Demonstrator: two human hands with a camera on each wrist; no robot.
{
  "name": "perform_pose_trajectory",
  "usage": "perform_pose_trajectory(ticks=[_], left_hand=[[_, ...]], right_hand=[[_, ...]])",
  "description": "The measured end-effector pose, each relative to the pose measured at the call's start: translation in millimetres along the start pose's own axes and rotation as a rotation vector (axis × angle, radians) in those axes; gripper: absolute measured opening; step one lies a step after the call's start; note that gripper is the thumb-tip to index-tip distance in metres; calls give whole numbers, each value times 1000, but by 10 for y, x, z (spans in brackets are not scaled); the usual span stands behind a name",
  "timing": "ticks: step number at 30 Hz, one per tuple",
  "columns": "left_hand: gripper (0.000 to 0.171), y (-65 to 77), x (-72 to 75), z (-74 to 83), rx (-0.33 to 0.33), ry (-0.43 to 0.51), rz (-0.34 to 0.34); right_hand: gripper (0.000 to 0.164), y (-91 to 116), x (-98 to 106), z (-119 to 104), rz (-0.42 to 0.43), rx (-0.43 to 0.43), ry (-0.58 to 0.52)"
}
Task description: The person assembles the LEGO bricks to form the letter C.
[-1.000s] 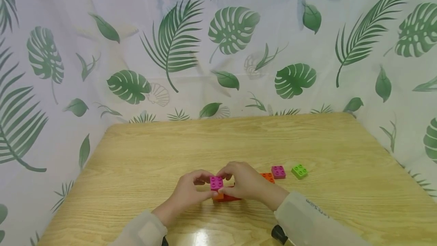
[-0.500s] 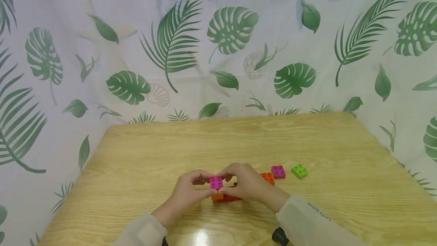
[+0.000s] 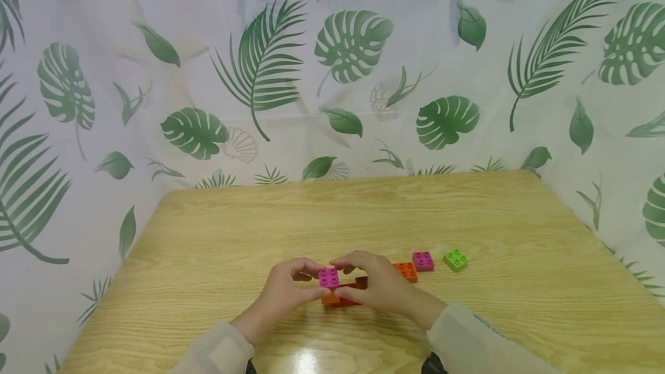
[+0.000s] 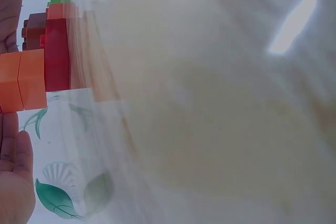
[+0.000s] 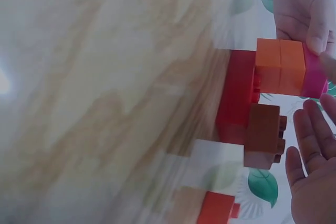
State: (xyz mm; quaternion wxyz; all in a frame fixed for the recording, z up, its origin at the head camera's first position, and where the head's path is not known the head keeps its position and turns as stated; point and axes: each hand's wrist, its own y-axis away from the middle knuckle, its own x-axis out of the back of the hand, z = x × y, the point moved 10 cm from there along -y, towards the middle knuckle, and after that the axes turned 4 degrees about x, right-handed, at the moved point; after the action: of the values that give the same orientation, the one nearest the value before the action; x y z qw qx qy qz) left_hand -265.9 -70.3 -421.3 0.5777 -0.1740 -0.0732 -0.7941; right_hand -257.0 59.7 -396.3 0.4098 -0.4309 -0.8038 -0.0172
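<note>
A magenta toy brick (image 3: 328, 277) tops a stack of two orange bricks (image 5: 280, 66). They stand on one end of a long red brick (image 5: 236, 95), and a brown brick (image 5: 262, 132) sits on its other end. My left hand (image 3: 286, 287) pinches the magenta brick, with the thumb (image 5: 316, 38) on its near side. My right hand (image 3: 381, 284) is close on the right, thumb and index finger spread near the stack; its other fingers (image 5: 312, 140) are fairly straight and apart from the bricks. The right hand hides part of the brown brick in the head view.
To the right of the hands lie an orange-red brick (image 3: 406, 271), a second magenta brick (image 3: 423, 261) and a lime green brick (image 3: 455, 260) on the wooden table (image 3: 249, 221). A leaf-patterned cloth (image 3: 291, 149) hangs behind the table.
My right hand has drawn slightly to the right from the stack, and more of the brown brick shows. My left hand and the stack have hardly moved.
</note>
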Motion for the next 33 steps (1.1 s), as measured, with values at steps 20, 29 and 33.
perform_pose_trajectory(ticks=[20, 29, 33], left_hand=[[29, 10, -5, -52, 36, 7, -4], [29, 23, 0, 3, 39, 26, 1], [26, 65, -3, 159, 29, 39, 1]], right_hand=[[43, 546, 492, 319, 181, 32, 99], [44, 816, 780, 505, 232, -42, 206], [44, 915, 918, 562, 266, -39, 240]])
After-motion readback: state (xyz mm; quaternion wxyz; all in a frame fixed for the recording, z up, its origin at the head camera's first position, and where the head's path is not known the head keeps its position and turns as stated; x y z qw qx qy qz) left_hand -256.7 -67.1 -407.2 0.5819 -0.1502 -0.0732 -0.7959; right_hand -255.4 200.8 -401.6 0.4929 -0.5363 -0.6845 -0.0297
